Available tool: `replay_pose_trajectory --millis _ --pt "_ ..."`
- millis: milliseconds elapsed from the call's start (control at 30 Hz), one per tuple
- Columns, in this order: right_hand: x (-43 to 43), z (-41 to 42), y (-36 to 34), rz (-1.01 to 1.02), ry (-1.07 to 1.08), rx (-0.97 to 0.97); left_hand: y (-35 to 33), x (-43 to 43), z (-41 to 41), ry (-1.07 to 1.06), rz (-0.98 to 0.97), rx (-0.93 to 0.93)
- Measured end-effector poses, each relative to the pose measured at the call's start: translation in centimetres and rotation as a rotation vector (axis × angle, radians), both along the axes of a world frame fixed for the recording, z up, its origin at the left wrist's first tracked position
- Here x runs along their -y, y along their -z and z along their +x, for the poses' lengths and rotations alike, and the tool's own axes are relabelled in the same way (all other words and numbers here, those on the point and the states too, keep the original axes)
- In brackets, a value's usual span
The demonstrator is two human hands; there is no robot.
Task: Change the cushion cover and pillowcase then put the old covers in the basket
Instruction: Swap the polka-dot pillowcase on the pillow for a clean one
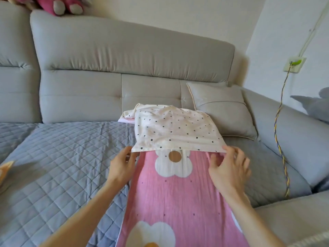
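A long pillow in a pink case with white flowers (178,193) lies on the quilted seat, running away from me. Its far end sits inside a cream cover with black dots (170,129). My left hand (122,166) pinches the left corner of the dotted cover's open edge. My right hand (229,166) pinches the right corner of the same edge, thumb under the fabric. A bit of pink cloth (125,120) shows behind the dotted cover.
The grey sofa's backrest (124,56) rises behind, and a grey cushion (222,107) leans in the right corner. A braided cable (279,139) hangs from a wall socket (294,64). Plush toys (60,4) sit on the backrest. A blue-grey quilted mat (53,157) covers the seat.
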State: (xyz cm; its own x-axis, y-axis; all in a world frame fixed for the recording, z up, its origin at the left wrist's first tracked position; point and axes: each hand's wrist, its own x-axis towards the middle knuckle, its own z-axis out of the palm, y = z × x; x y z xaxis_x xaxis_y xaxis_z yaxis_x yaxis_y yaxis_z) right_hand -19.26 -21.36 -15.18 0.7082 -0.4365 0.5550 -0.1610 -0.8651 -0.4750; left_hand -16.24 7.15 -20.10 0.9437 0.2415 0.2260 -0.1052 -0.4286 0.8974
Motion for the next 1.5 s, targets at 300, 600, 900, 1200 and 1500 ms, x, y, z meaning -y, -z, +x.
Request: replay_pose_trajectory --millis 300,600,900,1200,1500 --pt "-13.7 -2.4 2.8 -0.514 -0.311 -0.414 -1.8 2.2 0.6 0.054 -0.163 0.044" --pt "-8.2 4.3 0.0 -0.404 -0.476 0.049 -2.7 3.7 -3.7 0.245 0.069 -0.036" --pt "-2.8 -3.7 -0.8 0.01 -1.043 -0.233 -1.3 -0.7 -5.4 0.355 0.66 -0.22" --pt "11.6 -1.8 2.8 0.897 -0.32 -0.657 -10.3 10.4 0.0 0.382 0.912 0.174" --pt "9.1 -2.3 3.0 1.0 -0.482 -0.453 -9.3 28.7 7.3 0.544 1.434 0.302"
